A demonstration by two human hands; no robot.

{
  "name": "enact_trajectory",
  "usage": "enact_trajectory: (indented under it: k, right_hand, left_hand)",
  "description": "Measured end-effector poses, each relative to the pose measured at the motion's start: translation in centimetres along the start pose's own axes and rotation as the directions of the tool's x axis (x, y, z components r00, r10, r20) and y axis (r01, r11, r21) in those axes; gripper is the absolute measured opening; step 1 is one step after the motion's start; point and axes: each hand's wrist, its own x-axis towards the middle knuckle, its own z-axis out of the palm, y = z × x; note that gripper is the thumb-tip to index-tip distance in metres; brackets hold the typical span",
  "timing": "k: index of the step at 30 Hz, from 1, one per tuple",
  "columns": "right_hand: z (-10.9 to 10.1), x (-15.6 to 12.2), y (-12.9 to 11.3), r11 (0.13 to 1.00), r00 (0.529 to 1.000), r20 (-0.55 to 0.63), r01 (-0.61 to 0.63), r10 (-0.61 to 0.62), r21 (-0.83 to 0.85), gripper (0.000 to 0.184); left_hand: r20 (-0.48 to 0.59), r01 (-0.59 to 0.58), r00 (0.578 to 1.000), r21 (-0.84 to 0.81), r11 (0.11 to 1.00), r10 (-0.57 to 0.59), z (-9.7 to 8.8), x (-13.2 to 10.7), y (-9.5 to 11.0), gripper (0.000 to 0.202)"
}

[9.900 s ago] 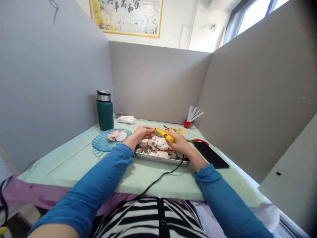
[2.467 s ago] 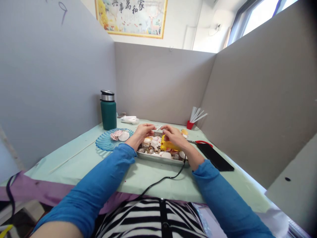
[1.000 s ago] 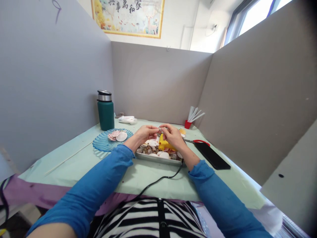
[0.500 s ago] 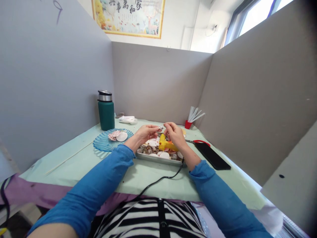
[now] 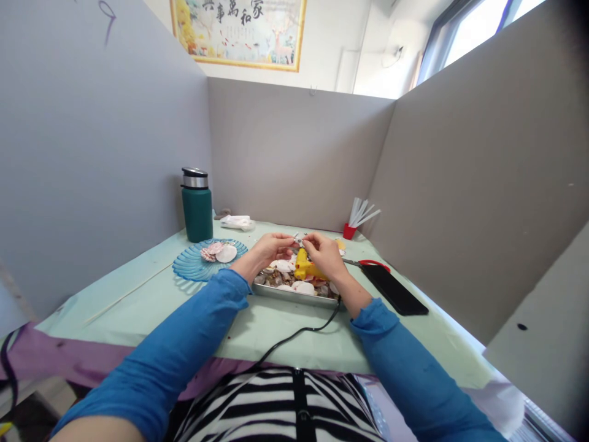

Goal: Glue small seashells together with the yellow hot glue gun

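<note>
Over the metal tray (image 5: 294, 296), my left hand (image 5: 270, 249) pinches a small whitish, shiny piece (image 5: 298, 240), too small to name. My right hand (image 5: 324, 254) is closed at its fingertips against the same piece, on its right side. Below the hands, a yellow glue gun (image 5: 305, 267) lies on the seashells (image 5: 304, 287) that fill the tray; my right hand and wrist hide part of it. Its black cord (image 5: 294, 334) runs over the tray's front right corner toward me.
Left of the tray, a blue glass plate (image 5: 184, 263) holds several shells, with a green bottle (image 5: 197, 212) behind it. To the right are a black phone (image 5: 396, 290), red-handled scissors (image 5: 380, 265) and a red cup (image 5: 349, 231) of white sticks. Grey partitions (image 5: 299, 153) enclose the table.
My right hand has come slightly down and left, and its fingertips now meet the small piece at my left fingers. The left hand has hardly moved.
</note>
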Motion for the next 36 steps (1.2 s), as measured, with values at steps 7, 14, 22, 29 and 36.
enact_trajectory:
  k: [7,14,22,29,36]
  right_hand:
    - [0.33,-0.05,0.35,0.995,0.998,-0.001,0.062,-0.062,-0.082,0.016]
    - [0.38,-0.13,0.29,0.987,0.995,0.048,0.094,-0.089,-0.132,0.014]
    - [0.34,-0.31,0.2,0.985,0.991,0.088,0.116,-0.105,-0.129,0.013]
    - [0.26,-0.51,0.01,0.981,0.99,0.089,0.126,-0.114,-0.145,0.013]
    - [0.31,-0.41,-0.02,0.982,0.99,0.085,0.124,-0.113,-0.141,0.013]
  left_hand:
    - [0.045,-0.058,0.997,0.068,0.996,0.055,0.12,0.13,-0.31,0.024]
    - [0.034,-0.03,0.999,0.123,0.992,0.026,0.08,0.12,-0.35,0.028]
    - [0.011,-0.029,1.0,0.182,0.983,0.027,0.35,-0.14,-0.17,0.024]
    - [-0.006,-0.051,0.999,0.263,0.964,0.054,0.64,-0.24,-0.27,0.017]
    - [0.006,-0.073,0.997,0.283,0.956,0.075,0.78,-0.42,-0.19,0.018]
